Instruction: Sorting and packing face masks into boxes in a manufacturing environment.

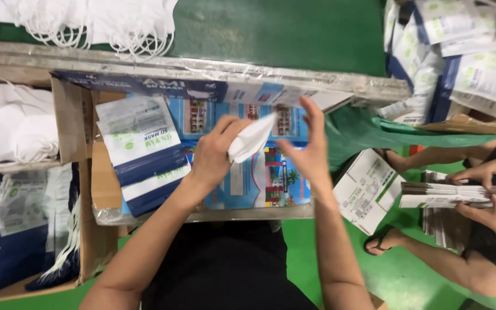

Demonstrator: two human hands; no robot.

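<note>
Head view: cardboard box (70, 123) at left holds white masks (15, 129); lower box (96, 241) holds packed pouches (21, 227). More pouches heaped in tray (466, 123) at upper right. Flat pouches (142, 149) lie on printed board (259, 183). Left hand (214, 154) closed on folded white mask (252, 138) above board. Right hand (308, 148) open, fingers spread, fingertips at mask's edge. Co-worker's hands (480, 192) at right hold stack of flat cartons (457, 195).

You had two hands up, the left hand (213, 154) and the right hand (308, 150), with one white mask (252, 138) between them. Two hands of one co-worker (483, 192) held one stack of flat cartons (449, 195). One flat carton (367, 191) lay beside.
</note>
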